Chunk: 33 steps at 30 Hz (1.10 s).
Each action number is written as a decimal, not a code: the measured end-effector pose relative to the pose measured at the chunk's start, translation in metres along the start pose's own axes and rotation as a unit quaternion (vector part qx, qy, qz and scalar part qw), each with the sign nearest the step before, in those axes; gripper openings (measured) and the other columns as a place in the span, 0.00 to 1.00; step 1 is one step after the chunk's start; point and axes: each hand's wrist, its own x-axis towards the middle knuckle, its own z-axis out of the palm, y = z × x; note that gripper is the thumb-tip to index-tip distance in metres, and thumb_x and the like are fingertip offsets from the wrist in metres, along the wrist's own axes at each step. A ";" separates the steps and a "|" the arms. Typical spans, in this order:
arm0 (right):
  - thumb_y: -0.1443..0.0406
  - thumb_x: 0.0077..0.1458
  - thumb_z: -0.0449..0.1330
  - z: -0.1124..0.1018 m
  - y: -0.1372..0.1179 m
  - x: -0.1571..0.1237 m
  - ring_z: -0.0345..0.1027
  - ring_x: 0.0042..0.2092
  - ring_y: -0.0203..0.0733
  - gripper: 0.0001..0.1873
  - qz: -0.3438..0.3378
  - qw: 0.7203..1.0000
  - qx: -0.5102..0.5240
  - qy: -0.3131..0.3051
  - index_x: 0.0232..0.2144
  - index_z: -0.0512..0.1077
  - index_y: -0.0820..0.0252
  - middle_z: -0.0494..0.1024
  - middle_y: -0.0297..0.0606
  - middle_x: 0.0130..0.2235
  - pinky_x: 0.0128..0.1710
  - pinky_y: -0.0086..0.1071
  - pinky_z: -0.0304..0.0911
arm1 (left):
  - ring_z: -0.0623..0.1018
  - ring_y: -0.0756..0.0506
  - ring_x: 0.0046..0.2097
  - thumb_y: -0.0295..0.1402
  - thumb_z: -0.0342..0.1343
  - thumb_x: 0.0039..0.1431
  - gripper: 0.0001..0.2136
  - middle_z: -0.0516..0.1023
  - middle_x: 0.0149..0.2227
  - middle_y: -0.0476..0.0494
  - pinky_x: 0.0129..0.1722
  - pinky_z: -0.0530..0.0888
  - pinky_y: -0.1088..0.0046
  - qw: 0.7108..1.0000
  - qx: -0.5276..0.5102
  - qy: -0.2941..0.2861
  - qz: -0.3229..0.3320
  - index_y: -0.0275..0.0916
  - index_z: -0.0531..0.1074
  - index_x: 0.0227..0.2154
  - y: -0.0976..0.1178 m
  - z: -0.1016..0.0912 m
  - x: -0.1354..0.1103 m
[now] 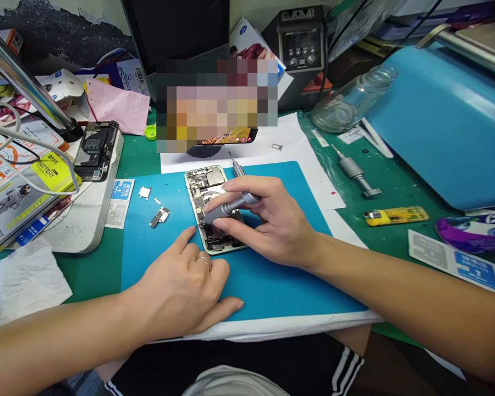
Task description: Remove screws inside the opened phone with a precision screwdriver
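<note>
An opened phone (212,190) lies face down on a blue mat (272,286), its inner boards showing. My right hand (268,223) is closed on a grey screwdriver (231,207) whose tip points into the phone's left side. My left hand (185,283) rests flat on the mat, fingers spread, forefinger touching the phone's lower left edge; it wears a ring. Small metal parts (159,216) lie on the mat left of the phone.
A second opened phone (95,149) sits on a white block at left, beside battery boxes (20,187). At right lie a glass jar (348,102), another screwdriver (355,173), a yellow part (396,215) and a big blue pad (445,121). A tissue (28,280) lies front left.
</note>
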 end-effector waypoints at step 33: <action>0.59 0.62 0.61 -0.065 0.004 0.029 0.73 0.29 0.38 0.05 0.055 0.918 -0.366 0.143 0.36 0.72 0.52 0.80 0.33 0.31 0.29 0.33 0.67 | 0.69 0.48 0.24 0.38 0.50 0.69 0.13 0.70 0.24 0.50 0.26 0.61 0.67 0.995 -0.030 0.066 0.073 0.35 0.72 0.34 -0.005 -0.006 0.003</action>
